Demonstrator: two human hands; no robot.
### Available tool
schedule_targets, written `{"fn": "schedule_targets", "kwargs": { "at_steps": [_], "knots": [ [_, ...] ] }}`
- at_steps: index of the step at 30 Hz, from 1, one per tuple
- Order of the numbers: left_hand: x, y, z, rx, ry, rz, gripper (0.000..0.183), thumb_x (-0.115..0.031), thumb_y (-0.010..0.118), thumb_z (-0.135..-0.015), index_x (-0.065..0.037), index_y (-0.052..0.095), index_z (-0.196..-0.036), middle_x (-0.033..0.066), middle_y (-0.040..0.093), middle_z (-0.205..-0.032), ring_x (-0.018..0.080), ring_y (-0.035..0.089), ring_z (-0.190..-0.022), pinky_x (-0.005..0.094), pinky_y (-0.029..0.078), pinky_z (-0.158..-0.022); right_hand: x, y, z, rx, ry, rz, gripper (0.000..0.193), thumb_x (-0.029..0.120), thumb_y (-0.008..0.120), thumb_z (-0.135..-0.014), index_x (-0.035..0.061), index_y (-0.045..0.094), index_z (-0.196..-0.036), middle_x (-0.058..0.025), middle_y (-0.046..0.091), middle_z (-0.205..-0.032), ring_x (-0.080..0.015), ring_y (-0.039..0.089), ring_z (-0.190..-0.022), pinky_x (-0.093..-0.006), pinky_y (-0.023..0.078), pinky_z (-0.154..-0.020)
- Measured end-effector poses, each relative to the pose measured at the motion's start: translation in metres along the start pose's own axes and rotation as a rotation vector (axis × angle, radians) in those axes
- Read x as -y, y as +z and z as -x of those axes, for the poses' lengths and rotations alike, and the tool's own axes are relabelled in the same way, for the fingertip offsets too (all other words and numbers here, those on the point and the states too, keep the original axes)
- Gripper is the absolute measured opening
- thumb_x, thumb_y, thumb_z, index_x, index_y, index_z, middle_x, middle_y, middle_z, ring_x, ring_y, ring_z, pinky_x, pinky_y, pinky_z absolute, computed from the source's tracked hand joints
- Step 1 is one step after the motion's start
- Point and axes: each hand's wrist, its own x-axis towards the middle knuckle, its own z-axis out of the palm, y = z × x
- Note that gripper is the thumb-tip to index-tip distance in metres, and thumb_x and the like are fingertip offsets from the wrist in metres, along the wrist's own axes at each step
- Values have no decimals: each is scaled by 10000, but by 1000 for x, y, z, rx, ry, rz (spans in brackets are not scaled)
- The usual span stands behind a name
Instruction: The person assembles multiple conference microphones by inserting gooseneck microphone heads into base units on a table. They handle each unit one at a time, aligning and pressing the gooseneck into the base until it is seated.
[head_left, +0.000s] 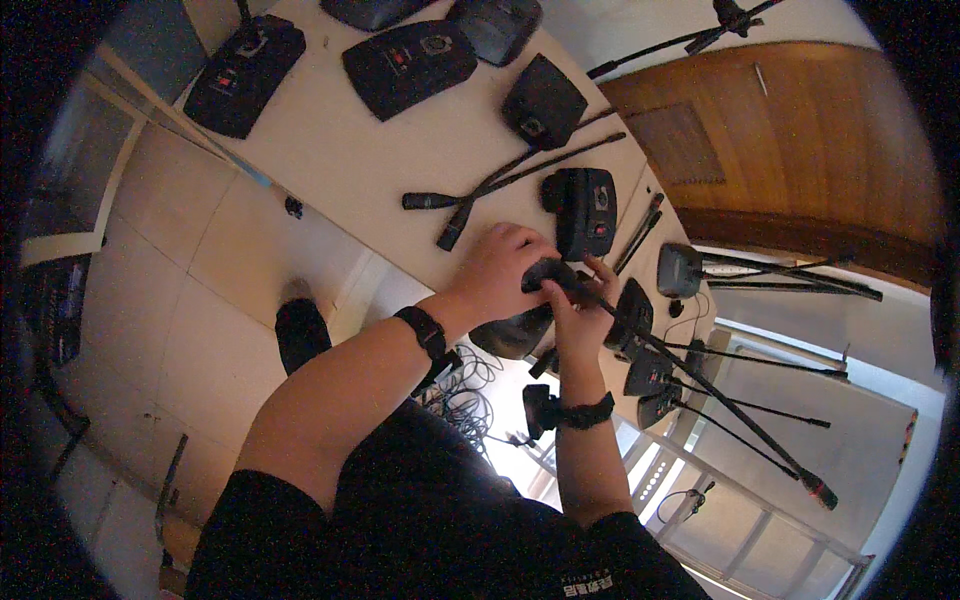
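Your left hand (508,262) curls around a dark piece and your right hand (580,322) pinches the gooseneck microphone (735,408) beside it, over the near table (345,165) edge. It looks partway done: right-side bases (648,376) appear stemmed; crossed goosenecks (430,201) lie loose, seemingly left to fit.

Long black gooseneck microphone (705,387), red-ringed near its tip, aslant in both hands (505,268).

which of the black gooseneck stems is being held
The long stem slanting from the right hand to a red-banded tip at lower right; it alone is gripped, whereas the crossed pair lies on the table.
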Motion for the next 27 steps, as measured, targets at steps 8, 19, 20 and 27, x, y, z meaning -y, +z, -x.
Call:
{"fn": "schedule_targets", "kwargs": {
  "at_steps": [8, 19, 20, 27],
  "knots": [
    [2, 2, 1, 47, -39, 47, 476, -265, 764, -606, -154, 618, -1046, 69, 552, -1060, 290, 478, -1057, 429, 361, -941, -17, 0, 5, 2, -12, 58, 300, 5, 747, -719, -10, 570, -961, -115, 616, -941, -147, 585, -843, -257, 486, -732],
    [-1, 0, -1, -15, 4, 27, 419, -233, 764, -616, -130, 613, -994, 75, 551, -1016, 301, 479, -1025, 419, 397, -899, -8, -7, -2, 51, -234, 6, 327, 39, 779, -664, -2, 619, -946, -109, 647, -883, -189, 608, -794, -273, 497, -700],
    [-1, 1, 0, -9, -1, 22, 421, -232, 764, -616, -130, 612, -995, 75, 550, -1017, 301, 478, -1027, 419, 397, -900, -8, -6, -1, 75, -252, 10, 325, -4, 753, -686, -11, 616, -980, -112, 643, -905, -167, 600, -789, -265, 492, -706],
    [1, 2, 1, -10, -2, 28, 407, -230, 761, -622, -130, 612, -987, 73, 545, -1017, 301, 478, -1018, 419, 398, -894, -5, 4, 5, -47, 87, 211, 327, 94, 815, -644, -4, 610, -879, -90, 637, -809, -184, 606, -745, -274, 496, -685]
  ]
}}
